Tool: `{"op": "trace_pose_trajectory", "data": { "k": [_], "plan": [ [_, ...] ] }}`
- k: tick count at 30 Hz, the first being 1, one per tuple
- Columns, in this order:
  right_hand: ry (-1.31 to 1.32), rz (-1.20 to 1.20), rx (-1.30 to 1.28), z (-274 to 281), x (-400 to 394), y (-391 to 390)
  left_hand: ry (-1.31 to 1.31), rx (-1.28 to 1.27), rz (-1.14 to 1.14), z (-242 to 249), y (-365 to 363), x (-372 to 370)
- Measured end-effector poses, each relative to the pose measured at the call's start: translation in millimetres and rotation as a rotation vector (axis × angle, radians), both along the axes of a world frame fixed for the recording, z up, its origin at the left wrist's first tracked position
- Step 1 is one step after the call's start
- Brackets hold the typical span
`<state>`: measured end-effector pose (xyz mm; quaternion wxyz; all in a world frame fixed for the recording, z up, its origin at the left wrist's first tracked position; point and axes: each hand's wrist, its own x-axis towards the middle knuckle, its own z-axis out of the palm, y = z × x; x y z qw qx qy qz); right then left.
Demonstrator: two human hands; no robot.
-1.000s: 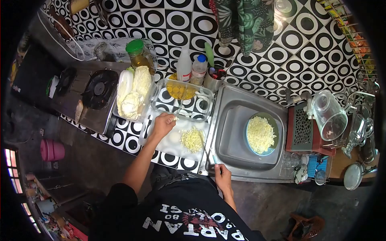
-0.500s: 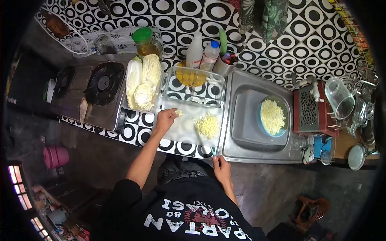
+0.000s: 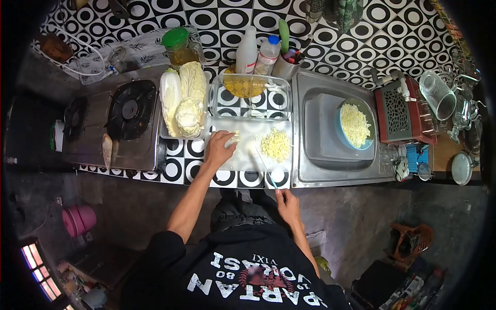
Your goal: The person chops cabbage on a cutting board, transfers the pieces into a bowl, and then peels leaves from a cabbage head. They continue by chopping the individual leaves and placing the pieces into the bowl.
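My left hand rests on the white cutting board, its fingers curled at a small pale vegetable piece. In my right hand is the handle of a knife, held low at the counter's front edge. The thin blade points up and left over the board, apart from my left fingers. Right of the blade lies a heap of finely chopped pale yellow vegetable. A few loose bits are scattered between the heap and my left hand.
Left of the board, a container holds whole cabbages, beside the gas stove. Behind the board is a clear glass dish. A blue bowl of chopped vegetable stands in the sink. Bottles line the wall.
The view has shifted, so the counter appears higher in the picture. My left fingers have curled more closely around the small piece. The knife stays in my right hand.
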<state>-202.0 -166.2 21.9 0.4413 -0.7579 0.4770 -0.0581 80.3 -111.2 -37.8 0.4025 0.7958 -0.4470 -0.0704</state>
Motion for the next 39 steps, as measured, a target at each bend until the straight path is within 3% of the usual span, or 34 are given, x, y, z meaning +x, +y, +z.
{"op": "trace_pose_trajectory", "data": {
  "k": [7,12,17,22,34,39],
  "plan": [
    [-0.003,-0.016,0.039,-0.5,4.9,6.7,-0.173,0.280,-0.057,-2.7,-3.0,-10.2],
    [-0.004,-0.014,0.073,-2.6,10.0,3.3,-0.223,0.250,-0.073,-7.3,-6.7,-12.9],
    [-0.019,0.033,0.038,-21.9,10.9,-2.3,-0.178,0.153,-0.290,-3.9,-5.1,-43.9],
    [0.023,0.093,0.045,-24.3,15.9,-3.3,-0.030,0.141,-0.188,-15.1,-7.8,-63.3],
    [0.276,0.187,0.029,8.1,20.5,-0.8,-0.025,0.090,-0.148,-25.4,-5.4,-65.5],
    [0.319,0.171,0.005,-3.7,25.1,9.8,-0.003,0.089,-0.134,-26.7,-6.5,-65.1]
  ]
}}
